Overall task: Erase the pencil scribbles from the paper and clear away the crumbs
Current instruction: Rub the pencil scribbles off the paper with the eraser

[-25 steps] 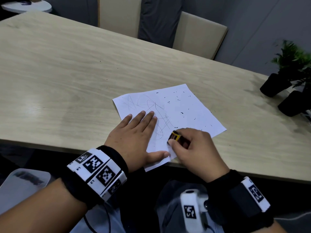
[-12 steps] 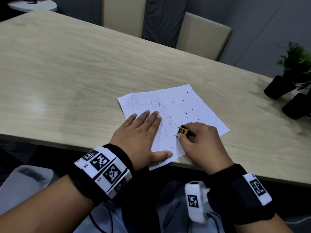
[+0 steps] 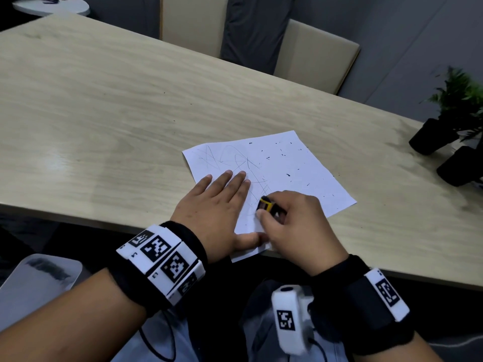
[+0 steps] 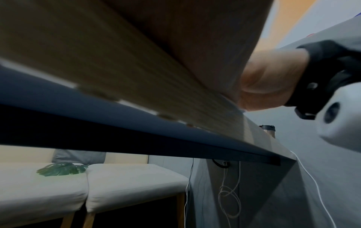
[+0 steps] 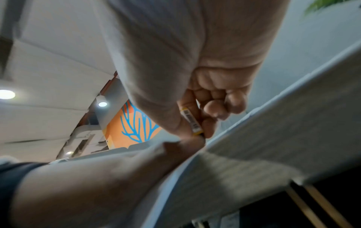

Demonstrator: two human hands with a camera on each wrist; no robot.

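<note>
A white sheet of paper (image 3: 287, 168) lies at the table's near edge, its near corner hanging over. Grey pencil scribbles (image 3: 235, 163) cover its left part, and several dark crumbs (image 3: 287, 175) dot its right part. My left hand (image 3: 219, 205) lies flat on the sheet's left side, fingers straight, thumb spread toward the near corner. My right hand (image 3: 292, 218) pinches a small eraser in a yellow and black sleeve (image 3: 265, 205) and holds its tip on the paper just right of my left fingers. The right wrist view shows the eraser (image 5: 192, 121) between thumb and curled fingers.
The pale wood table (image 3: 104, 113) stretches far left and back. Two black pots with green plants (image 3: 444, 142) stand at the right edge. Beige chairs (image 3: 313, 56) are behind the table. My lap and a white wrist device (image 3: 287, 320) are below the table edge.
The eraser has shifted back and forth on the paper, up to the right and then back toward my left fingers. My left hand has kept pressing the sheet.
</note>
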